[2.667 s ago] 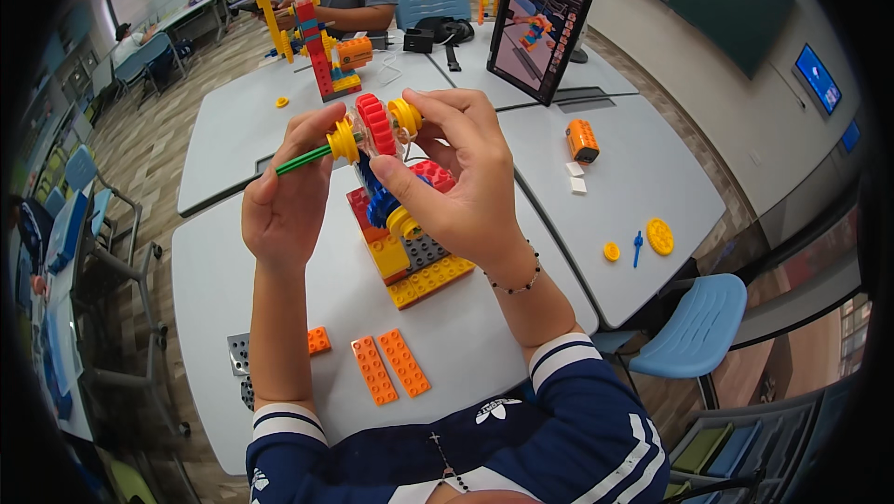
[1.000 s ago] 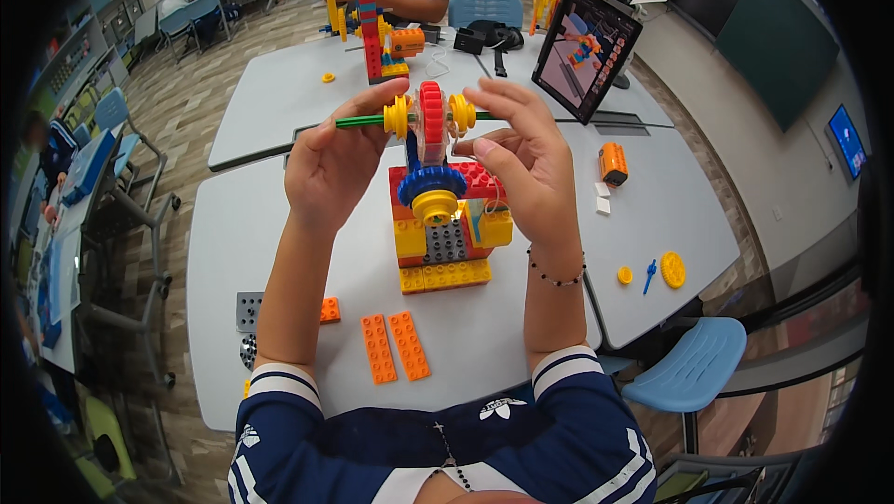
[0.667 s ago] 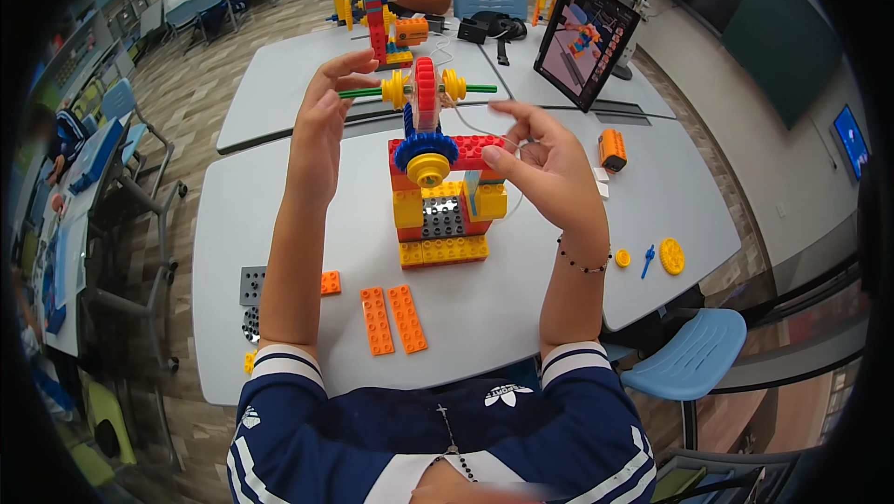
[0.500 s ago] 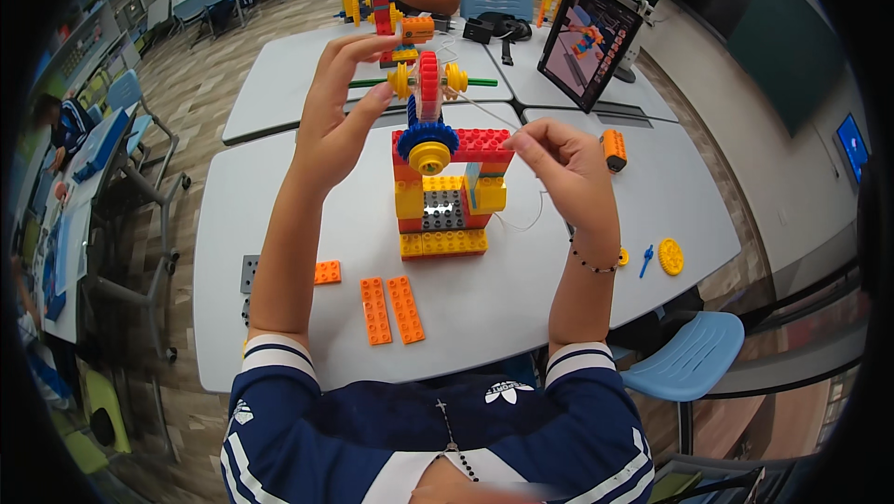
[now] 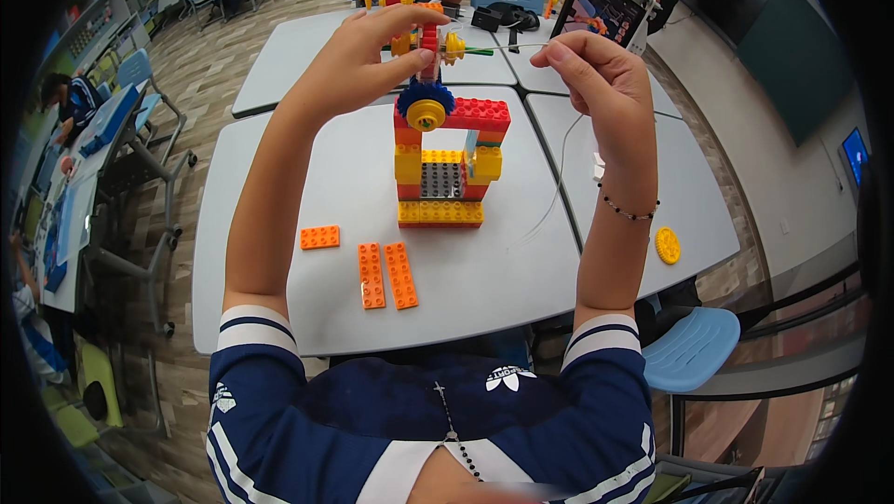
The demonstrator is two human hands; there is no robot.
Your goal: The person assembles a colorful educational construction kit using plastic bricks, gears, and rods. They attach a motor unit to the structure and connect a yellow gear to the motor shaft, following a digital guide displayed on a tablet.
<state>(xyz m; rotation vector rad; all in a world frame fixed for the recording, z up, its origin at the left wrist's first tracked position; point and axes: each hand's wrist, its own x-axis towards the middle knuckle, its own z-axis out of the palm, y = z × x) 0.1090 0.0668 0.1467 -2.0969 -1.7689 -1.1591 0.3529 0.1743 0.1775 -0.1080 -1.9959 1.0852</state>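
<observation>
With the left hand (image 5: 358, 52) gripping the red gear (image 5: 429, 39) and the right hand (image 5: 607, 77) pinching the white string (image 5: 510, 47), light, even tension should prevent slack.

The left hand (image 5: 377, 49) holds the red wheel (image 5: 429, 39) atop the brick model (image 5: 480, 114); the right hand (image 5: 605, 80) pinches a white string (image 5: 512, 47), its tail dangling.

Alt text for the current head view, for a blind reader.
A person's right hand pinches a thin white string running toward wheels atop a toy-brick frame, left hand at the red wheel. Three orange studded plates lie on the white table.
</observation>
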